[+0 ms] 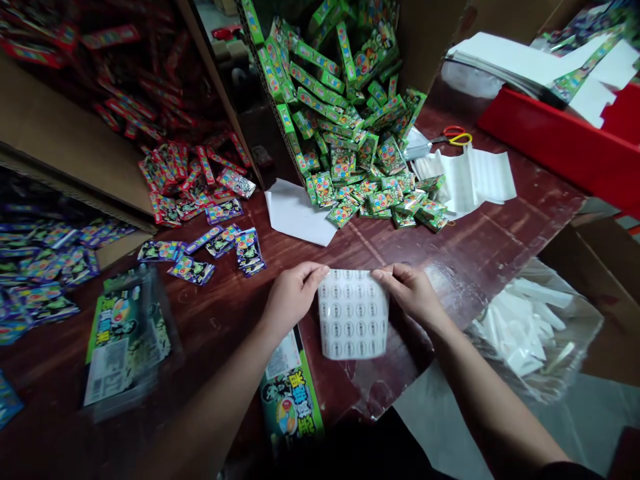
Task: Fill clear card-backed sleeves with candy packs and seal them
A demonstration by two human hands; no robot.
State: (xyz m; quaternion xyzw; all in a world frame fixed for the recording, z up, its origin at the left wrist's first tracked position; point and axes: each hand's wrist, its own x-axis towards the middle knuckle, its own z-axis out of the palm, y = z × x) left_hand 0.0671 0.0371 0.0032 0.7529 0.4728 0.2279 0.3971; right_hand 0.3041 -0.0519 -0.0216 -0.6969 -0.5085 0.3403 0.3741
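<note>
A white sheet of round stickers [354, 319], printed with rows of small dark-lettered circles, hangs between my two hands above the table's front edge. My left hand [295, 290] pinches its upper left corner between thumb and fingers. At the upper right corner, my right hand [410, 290] grips it the same way. Below my left forearm lies a green and black printed display box [293, 400], partly covered by the arm. Further left, a similar printed piece [127, 333] lies in clear plastic wrapping.
Small green boxes [345, 133] spill from a carton at the back. Red boxes [175, 180] and purple packets [200, 253] lie to the left. Scissors [457, 136] and white sheets [475, 180] are at back right, near a red bin [560, 147]. A plastic-lined container [535, 333] holds white scraps.
</note>
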